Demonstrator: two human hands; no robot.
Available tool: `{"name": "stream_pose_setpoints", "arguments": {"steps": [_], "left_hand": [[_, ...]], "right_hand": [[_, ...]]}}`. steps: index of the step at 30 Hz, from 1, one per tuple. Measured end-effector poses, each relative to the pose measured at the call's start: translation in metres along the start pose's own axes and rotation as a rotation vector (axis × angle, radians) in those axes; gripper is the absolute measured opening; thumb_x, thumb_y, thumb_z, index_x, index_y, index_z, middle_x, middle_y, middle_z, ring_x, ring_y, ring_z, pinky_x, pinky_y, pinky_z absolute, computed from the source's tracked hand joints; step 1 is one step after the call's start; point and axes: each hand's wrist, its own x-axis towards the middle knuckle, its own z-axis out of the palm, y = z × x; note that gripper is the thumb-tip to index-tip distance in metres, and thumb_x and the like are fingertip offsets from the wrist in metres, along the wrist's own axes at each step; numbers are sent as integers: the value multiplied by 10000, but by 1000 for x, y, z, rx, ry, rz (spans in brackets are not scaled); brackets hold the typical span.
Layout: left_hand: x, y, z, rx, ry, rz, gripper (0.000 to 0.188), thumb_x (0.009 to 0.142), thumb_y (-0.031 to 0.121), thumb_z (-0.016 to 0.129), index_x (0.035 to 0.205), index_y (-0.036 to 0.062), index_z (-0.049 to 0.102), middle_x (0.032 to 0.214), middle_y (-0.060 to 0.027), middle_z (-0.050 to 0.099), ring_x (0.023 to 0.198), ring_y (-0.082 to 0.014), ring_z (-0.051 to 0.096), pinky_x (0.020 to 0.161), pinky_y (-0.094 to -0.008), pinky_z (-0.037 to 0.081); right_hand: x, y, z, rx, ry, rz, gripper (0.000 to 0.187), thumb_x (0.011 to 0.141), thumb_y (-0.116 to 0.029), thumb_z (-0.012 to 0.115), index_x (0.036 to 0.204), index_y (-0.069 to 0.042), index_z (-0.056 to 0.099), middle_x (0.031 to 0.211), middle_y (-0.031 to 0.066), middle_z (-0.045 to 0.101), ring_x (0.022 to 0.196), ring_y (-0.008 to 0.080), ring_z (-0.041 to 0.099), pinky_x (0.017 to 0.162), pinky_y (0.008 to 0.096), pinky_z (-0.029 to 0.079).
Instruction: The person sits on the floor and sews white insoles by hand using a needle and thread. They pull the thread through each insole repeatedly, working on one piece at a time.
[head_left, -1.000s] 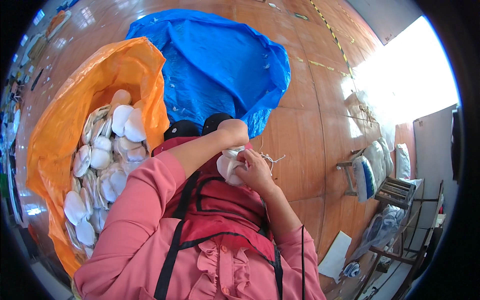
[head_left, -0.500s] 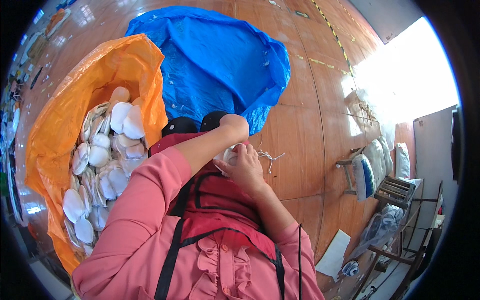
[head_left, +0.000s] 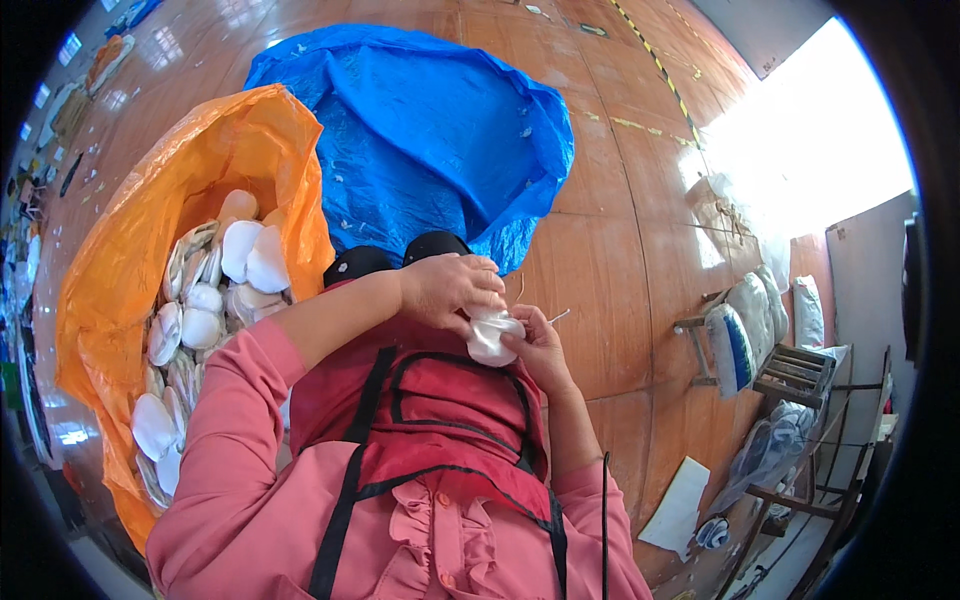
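Note:
In front of my red apron [head_left: 450,385], both hands are on a soft white rounded pad [head_left: 488,345]. My left hand [head_left: 452,290] grips it from above, its fingers curled over the upper edge. At the right edge, my right hand [head_left: 540,350] pinches it between thumb and fingers. A bit of white string [head_left: 562,316] shows just past the right hand. To my left, a wide-mouthed orange sack [head_left: 195,140] holds several piled white and cream pads [head_left: 200,325] of similar shape.
Beyond my knees spreads a large blue plastic sack [head_left: 420,130] with small white scraps on it. At right stand a wooden stool [head_left: 790,378] and stuffed bags [head_left: 745,325]. A white sheet [head_left: 675,508] lies on the brown floor [head_left: 600,260].
My left hand has come back toward me from near the blue sack. The right hand has shifted right and turned, and the white pad now shows more fully between both hands.

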Motion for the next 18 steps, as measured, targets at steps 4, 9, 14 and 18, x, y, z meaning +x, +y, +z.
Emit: {"name": "stream_pose_setpoints", "arguments": {"steps": [4, 9, 14, 18], "left_hand": [[2, 7, -3, 265, -90, 108, 340, 874, 276, 585, 1207, 216, 617, 1165, -49, 623, 1189, -260, 548, 895, -436, 486], [10, 11, 13, 373, -238, -22, 185, 866, 238, 559, 1016, 161, 636, 936, -21, 643, 921, -216, 634, 733, -386, 530], [9, 6, 14, 366, -155, -94, 100, 830, 221, 586, 832, 144, 650, 798, -43, 653, 745, -232, 657, 619, -363, 535], [13, 21, 7, 347, -283, -279, 113, 788, 236, 625, 788, 134, 674, 800, -77, 679, 738, -270, 672, 641, -405, 541]], "right_hand": [[0, 4, 3, -98, 5, -135, 399, 790, 93, 685, 1145, -47, 571, 1122, 43, 589, 1090, 174, 567, 925, 308, 474], [2, -21, 12, -550, 29, -318, 382, 738, 21, 749, 1092, -21, 611, 1143, 85, 577, 1113, 240, 559, 960, 337, 454], [6, -47, 19, -682, 19, -302, 275, 746, -37, 772, 1007, -24, 688, 1131, 79, 580, 1107, 241, 569, 976, 341, 447], [9, -32, 18, -556, 143, -349, 198, 708, -52, 782, 896, -53, 719, 1004, 68, 672, 982, 277, 607, 889, 368, 466]]}}
